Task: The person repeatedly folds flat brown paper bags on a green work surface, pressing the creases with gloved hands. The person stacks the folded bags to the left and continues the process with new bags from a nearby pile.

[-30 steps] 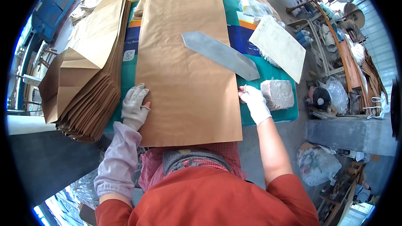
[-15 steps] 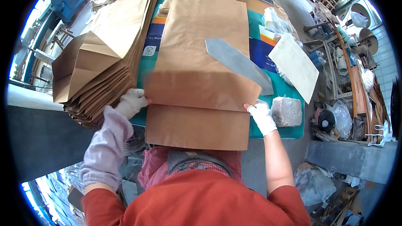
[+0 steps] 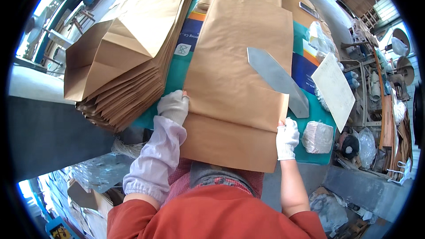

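A large brown kraft paper bag (image 3: 241, 73) lies lengthwise in front of me, creased straight across near its lower end. My left hand (image 3: 175, 107), in a white glove with bare fingertips and a pale sleeve above it, is closed on the bag's left edge at the crease. On the opposite edge my right hand (image 3: 287, 139), gloved the same way, pinches the paper by the crease. A flat grey metal plate (image 3: 279, 82) with a pointed end rests on the bag's right side. The fingers' undersides are hidden.
A thick stack of folded paper bags (image 3: 128, 71) leans at the left. Right of the bag are a whitish board (image 3: 334, 90), a wrapped white bundle (image 3: 318, 137) and clear plastic (image 3: 321, 37) on a green printed sheet (image 3: 316, 157). A phone (image 3: 308, 9) lies farther back.
The raised, blurred flap of the bag now lies flatter, still held at both edges. The whole view has shifted, so the table things appear farther right.
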### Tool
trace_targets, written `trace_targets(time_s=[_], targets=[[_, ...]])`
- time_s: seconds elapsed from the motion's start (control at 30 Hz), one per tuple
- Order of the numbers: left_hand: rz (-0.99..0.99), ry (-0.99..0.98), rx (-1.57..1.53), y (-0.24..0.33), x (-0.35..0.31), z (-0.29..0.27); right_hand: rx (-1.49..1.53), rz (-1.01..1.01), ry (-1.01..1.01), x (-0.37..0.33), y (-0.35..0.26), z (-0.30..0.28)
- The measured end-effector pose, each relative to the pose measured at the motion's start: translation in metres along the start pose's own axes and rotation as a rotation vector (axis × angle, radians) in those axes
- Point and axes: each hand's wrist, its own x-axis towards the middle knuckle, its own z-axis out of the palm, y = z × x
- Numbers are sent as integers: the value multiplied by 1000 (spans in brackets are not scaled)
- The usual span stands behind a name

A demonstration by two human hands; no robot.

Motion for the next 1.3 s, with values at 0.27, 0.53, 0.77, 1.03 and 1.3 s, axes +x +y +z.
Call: trace_targets(time_s=[0.27,0.53,0.77,1.03,1.3], targets=[[-31,-85,84,10,4,-12,-182,-805,8,23,-46,-13],[890,277,287,60,13,-30,-20,-722,-78,38,-91,0],[916,-148,-52,79,-1,-25,81,-895,-152,41,-108,10],[616,134,148,10,-8,-5,335,-698,14,42,0,7],[452,-301,85,128,40,-104,293,-727,125,13,-11,-24]])
